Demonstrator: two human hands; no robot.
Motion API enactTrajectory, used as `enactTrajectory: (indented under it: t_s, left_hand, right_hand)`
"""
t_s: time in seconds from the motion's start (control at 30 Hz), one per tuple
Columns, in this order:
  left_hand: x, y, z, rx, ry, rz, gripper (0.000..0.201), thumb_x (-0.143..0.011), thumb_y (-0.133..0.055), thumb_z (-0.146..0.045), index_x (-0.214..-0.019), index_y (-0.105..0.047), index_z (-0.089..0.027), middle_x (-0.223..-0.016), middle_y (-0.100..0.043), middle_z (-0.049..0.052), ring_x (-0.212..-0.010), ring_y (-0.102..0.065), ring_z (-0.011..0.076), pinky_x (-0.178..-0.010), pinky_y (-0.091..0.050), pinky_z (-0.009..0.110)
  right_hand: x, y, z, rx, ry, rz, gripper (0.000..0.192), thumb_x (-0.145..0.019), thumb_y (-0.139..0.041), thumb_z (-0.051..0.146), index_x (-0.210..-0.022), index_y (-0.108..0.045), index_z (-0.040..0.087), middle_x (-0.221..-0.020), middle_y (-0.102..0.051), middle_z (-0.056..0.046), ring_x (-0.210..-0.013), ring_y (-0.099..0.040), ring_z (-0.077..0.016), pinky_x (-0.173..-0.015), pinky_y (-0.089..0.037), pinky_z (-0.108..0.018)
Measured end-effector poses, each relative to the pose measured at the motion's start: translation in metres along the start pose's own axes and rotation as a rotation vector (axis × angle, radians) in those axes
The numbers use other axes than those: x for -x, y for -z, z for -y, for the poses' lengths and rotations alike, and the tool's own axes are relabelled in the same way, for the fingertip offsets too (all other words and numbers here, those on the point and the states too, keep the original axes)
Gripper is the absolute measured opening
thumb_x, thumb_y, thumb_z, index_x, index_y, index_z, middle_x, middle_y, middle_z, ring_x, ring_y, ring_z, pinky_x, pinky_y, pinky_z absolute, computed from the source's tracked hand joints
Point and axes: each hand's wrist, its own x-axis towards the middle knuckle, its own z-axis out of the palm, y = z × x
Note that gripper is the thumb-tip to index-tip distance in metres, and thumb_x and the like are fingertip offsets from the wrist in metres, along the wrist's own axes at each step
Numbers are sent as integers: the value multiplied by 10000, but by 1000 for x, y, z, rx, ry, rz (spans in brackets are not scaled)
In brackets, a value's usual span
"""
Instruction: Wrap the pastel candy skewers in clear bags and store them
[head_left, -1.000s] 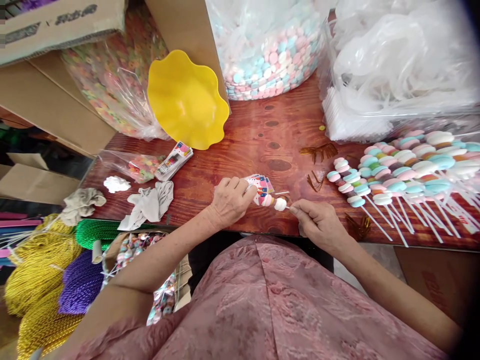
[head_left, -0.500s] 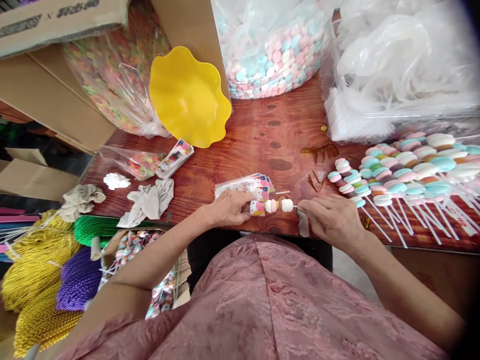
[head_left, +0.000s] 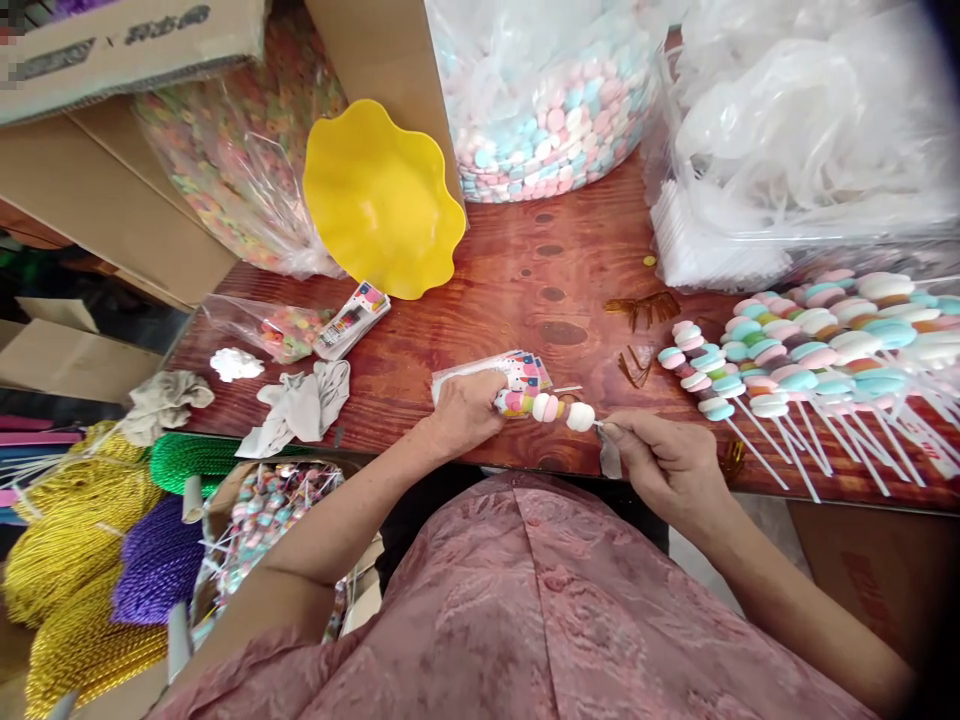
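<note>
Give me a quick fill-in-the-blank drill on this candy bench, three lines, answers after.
1. The wavy-rimmed bowl leaning by the bags is ____ in colour.
2. The candy stick is held between the left hand and the ____ hand.
3. The row of finished candy sticks lies on the person's ____ side of the table.

Answers: yellow; right; right

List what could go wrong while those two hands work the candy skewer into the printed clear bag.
1. The right hand pinches only the thin white stick end, so the pastel candy skewer could twist or slip.
2. The left hand holds the printed clear bag over the stack of printed bags; an extra bag might lift.
3. The work sits near the red-brown wooden table edge, so a dropped skewer could fall off.
</note>
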Motion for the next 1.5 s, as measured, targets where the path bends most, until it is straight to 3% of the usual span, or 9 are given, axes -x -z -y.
enactTrajectory:
  t_s: [0.1,0.3,0.47,0.6,0.8,1.07,1.17,1.33,1.5]
  left_hand:
    - [1,2,-1,-95,-60,23,184,-864,-505,-283,-740,-593,-180,-702,-621,55,-645,-534,171,-608,-332,286]
    - [4,2,-8,-145,-103,71,123,-832,-510,-241,-798,-606,-173,-756,-652,74,-685,-567,193,-587,-316,291]
    - [5,-3,-8,105,-52,70,170,-798,-564,-306,-682,-542,-185,-663,-609,24,-605,-510,147,-560,-276,278]
    - [5,-3,-6,322,-45,119,249,-805,-599,-355,-644,-524,-180,-609,-560,-9,-588,-475,116,-567,-293,250]
    - [5,3,-5,389,-122,294,118,-787,-611,-263,-720,-598,-167,-626,-559,-25,-583,-458,103,-572,-299,231]
    - [-2,16,-8,647,-155,611,222,-716,-747,-304,-729,-581,-157,-709,-546,-36,-658,-489,108,-610,-357,216]
    - [-5,18,-11,695,-136,672,237,-695,-761,-295,-712,-569,-156,-692,-519,-43,-649,-469,106,-599,-348,219]
    - [-5,11,-17,753,31,600,246,-706,-739,-345,-735,-585,-154,-648,-482,-55,-617,-434,98,-582,-331,220]
    - [-2,2,-17,544,106,333,126,-719,-657,-241,-682,-564,-163,-614,-487,-45,-602,-442,105,-561,-285,232]
  right_hand:
    - [1,-1,-2,18,30,7,139,-942,-521,183,-835,-609,197,-595,-585,36,-508,-545,-97,-536,-403,-230]
    - [0,-3,-3,317,233,17,139,-903,-500,143,-841,-613,196,-646,-636,-9,-606,-575,-145,-601,-374,-288]
    - [-3,-4,4,380,356,1,164,-876,-491,95,-807,-602,194,-619,-610,-10,-593,-546,-137,-604,-347,-300]
    - [-2,-4,-1,383,326,-53,141,-881,-503,106,-863,-613,192,-650,-635,-14,-619,-575,-148,-606,-358,-304]
    - [-6,3,-11,410,373,-25,164,-880,-502,109,-905,-637,198,-664,-636,-9,-601,-535,-136,-591,-316,-317]
    - [-11,14,-34,372,520,19,195,-915,-531,148,-1052,-636,239,-743,-681,7,-612,-521,-116,-585,-301,-318]
    - [-13,16,-38,345,552,40,220,-932,-513,161,-1099,-628,247,-752,-680,3,-611,-509,-118,-580,-293,-325]
    - [-13,14,-25,411,560,20,210,-899,-535,143,-1065,-626,231,-701,-648,12,-598,-495,-120,-578,-301,-330]
    - [-7,8,0,453,553,-4,164,-870,-546,94,-975,-621,195,-620,-599,13,-578,-499,-132,-595,-317,-322]
